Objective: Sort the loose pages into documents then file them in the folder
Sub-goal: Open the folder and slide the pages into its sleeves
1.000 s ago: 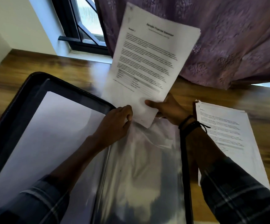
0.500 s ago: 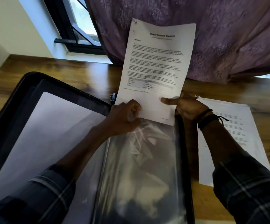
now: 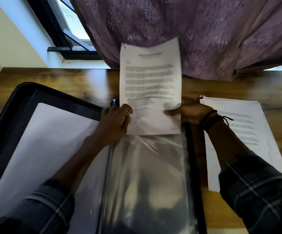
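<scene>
A printed document stands nearly upright over the top edge of a clear plastic sleeve in the open black folder. My right hand pinches the document's lower right edge, thumb on the front. My left hand holds the lower left corner of the document at the sleeve's mouth; whether it also grips the sleeve I cannot tell. The document's bottom edge meets the sleeve's opening. A white sheet lies in the folder's left side.
A stack of printed pages lies on the wooden table to the right of the folder. A purple curtain hangs down to the table behind the document. A dark window frame is at the back left.
The document has straightened from a rightward tilt to nearly upright and come down, its bottom edge now at the sleeve's mouth. Both hands kept hold of its lower corners.
</scene>
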Demonstrator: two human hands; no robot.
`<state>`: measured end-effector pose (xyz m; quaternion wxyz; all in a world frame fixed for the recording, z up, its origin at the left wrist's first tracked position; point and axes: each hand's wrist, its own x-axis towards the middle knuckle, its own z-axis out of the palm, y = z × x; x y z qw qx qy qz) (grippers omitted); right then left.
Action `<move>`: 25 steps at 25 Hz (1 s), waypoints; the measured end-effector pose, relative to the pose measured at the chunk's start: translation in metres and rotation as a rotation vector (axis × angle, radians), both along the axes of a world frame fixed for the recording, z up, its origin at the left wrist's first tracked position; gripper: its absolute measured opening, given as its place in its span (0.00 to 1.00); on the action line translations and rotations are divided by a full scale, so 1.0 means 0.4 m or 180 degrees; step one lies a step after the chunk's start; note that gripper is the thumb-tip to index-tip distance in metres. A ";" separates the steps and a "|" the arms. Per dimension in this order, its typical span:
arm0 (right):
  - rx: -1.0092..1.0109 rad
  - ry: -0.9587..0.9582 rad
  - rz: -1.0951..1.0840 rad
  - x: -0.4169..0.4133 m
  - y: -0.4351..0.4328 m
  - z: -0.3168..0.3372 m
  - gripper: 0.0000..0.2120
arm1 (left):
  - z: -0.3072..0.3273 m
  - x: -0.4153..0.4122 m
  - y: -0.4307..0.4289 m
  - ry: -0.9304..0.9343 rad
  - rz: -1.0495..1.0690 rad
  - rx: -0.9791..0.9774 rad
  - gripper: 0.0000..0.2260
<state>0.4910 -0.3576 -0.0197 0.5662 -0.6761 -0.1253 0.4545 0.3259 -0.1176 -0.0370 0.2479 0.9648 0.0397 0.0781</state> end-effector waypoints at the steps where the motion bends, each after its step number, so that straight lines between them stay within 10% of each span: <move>1: -0.0169 -0.0115 0.0100 0.000 0.005 -0.004 0.23 | -0.003 -0.001 -0.003 -0.0036 0.0022 -0.0045 0.12; 6: 0.0225 -0.0369 -0.0596 0.010 0.033 -0.029 0.18 | -0.016 0.006 -0.016 -0.0254 -0.0020 -0.0002 0.10; 21: -0.0338 -0.0135 0.0213 0.048 0.030 -0.007 0.21 | 0.000 0.005 -0.017 -0.0351 -0.0008 -0.0090 0.10; 25: -0.1292 -0.2700 -0.0249 0.078 0.105 -0.014 0.29 | 0.008 0.001 -0.026 -0.0273 -0.0014 -0.0065 0.09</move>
